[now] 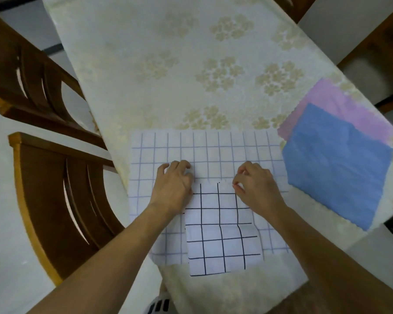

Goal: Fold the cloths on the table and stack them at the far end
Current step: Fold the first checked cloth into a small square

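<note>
Left hand (175,182): fingers curled, gripping far edge of white black-grid cloth (222,232).
Right hand (256,186): pinching same edge.
Beside: blue cloth (336,164).

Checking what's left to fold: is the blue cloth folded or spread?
Spread: the blue cloth lies flat in one layer, overlapping the pink cloth; no fold shows.

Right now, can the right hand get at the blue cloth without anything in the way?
Probably yes. The blue cloth lies uncovered atop the pink cloth, just beside the right hand, with only bare tablecloth between them. That hand is pinching the checked cloth.
</note>
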{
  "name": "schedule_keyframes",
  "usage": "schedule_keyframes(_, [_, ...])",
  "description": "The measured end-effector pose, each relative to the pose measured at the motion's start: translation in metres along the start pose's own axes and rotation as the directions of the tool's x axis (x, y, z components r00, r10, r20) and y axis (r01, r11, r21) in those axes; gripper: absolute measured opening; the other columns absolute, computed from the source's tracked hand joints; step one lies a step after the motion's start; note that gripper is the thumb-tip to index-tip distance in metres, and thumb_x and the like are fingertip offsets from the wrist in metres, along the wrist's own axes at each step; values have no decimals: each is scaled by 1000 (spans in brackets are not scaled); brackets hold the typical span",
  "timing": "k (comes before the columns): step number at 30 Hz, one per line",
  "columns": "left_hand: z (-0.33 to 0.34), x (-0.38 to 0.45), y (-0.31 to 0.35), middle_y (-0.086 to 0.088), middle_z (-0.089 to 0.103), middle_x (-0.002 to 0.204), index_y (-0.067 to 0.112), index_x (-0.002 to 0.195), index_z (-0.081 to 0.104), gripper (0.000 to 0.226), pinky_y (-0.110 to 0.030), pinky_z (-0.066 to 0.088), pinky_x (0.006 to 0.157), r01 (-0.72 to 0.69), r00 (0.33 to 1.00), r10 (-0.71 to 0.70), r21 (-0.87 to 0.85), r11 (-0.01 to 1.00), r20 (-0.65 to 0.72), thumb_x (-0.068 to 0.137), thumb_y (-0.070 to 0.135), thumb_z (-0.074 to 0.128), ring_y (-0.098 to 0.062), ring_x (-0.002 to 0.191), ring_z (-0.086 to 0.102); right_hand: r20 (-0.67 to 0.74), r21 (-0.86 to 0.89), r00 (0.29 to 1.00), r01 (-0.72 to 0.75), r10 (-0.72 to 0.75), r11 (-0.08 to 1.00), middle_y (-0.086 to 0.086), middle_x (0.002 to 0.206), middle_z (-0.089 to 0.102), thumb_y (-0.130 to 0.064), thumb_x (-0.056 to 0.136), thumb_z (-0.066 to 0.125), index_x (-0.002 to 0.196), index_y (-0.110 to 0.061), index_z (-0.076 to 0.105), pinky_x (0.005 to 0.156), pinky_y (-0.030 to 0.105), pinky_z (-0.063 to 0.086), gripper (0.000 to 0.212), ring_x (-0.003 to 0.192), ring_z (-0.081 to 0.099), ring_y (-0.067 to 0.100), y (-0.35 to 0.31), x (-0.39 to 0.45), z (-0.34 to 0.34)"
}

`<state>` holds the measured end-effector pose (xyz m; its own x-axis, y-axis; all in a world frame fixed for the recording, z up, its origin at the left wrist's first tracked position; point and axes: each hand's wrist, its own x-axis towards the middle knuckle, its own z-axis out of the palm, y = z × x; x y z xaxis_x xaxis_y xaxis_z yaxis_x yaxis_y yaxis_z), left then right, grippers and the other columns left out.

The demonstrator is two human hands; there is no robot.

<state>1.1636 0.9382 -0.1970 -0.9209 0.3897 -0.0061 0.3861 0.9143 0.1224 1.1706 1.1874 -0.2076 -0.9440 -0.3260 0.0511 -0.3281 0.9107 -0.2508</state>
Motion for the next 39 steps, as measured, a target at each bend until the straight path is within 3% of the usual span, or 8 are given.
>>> schedule_keyframes(11, [16, 1, -7, -8, 62, 105, 9, 88, 68, 12, -41, 42, 76, 115, 993, -115, 27, 993, -3, 79, 15, 66, -29, 89, 58, -94, -6, 992, -87, 86, 996, 6, 94, 61, -17, 84, 78, 94, -11, 74, 70, 41, 49, 12, 81, 59, 25, -1, -2, 18])
schedule_keyframes(14, [8, -17, 3, -14, 55, 128, 10, 112, 60, 31, -46, 43, 89, 223, 971, -227, -61, 973, -80, 87, 27, 59, -32, 113, 53, -172, 50, 967, -182, 188, 982, 10, 110, 63, -18, 93, 66, 115, -9, 69, 80, 45, 51, 24, 96, 61, 29, -15, -9, 15])
schedule_keyframes(17, [9, -51, 32, -15, 43, 148, 10, 134, 51, 44, -49, 34, 111, 102, 991, -113, -140, 985, -75, 95, 30, 47, -30, 136, 41, -211, 79, 965, -145, 159, 986, 15, 135, 58, -21, 100, 54, 132, -5, 60, 104, 48, 47, 37, 125, 54, 32, -44, -36, 18])
schedule_keyframes(20, [29, -81, 58, -13, 29, 160, 7, 150, 36, 57, -48, 27, 119, 3, 1000, -2, -159, 987, 12, 101, 34, 37, -27, 148, 27, -78, 34, 995, -53, 56, 998, 13, 158, 37, -37, 104, 38, 149, -4, 40, 119, 46, 30, 56, 149, 29, 27, -66, -66, 35])
schedule_keyframes(25, [61, -99, 59, -8, 2, 166, 10, 158, 7, 70, -47, 16, 123, 100, 984, -89, -64, 993, 156, 104, 53, 19, -21, 154, -1, 161, -114, 976, -128, 146, 985, 10, 168, 3, -62, 102, 14, 159, -6, 8, 124, 42, 12, 80, 155, 0, 23, -54, -85, 62])
schedule_keyframes(32, [61, -100, 57, -10, -3, 166, 13, 158, 3, 72, -51, 11, 123, 95, 985, -90, -25, 995, 145, 102, 56, 15, -24, 153, -5, 172, -168, 970, -144, 173, 975, 12, 167, -2, -68, 99, 11, 158, -3, 3, 125, 47, 13, 88, 155, -3, 25, -47, -88, 60])
schedule_keyframes(36, [62, -73, 49, -11, 2, 166, 8, 158, 8, 71, -48, 13, 124, 96, 992, -92, -40, 995, 86, 103, 51, 19, -24, 153, -2, 117, -127, 988, -82, 97, 988, 15, 166, 8, -64, 101, 16, 157, -2, 14, 125, 46, 14, 84, 155, 5, 26, -51, -62, 59])
schedule_keyframes(39, [71, -67, 40, -10, -4, 166, 8, 157, 2, 73, -47, 11, 124, 137, 985, -134, -29, 990, 108, 103, 53, 19, -22, 153, -7, 150, -134, 985, -70, 90, 989, 13, 167, 4, -64, 101, 11, 158, -4, 10, 125, 45, 15, 83, 155, 3, 25, -47, -49, 66])
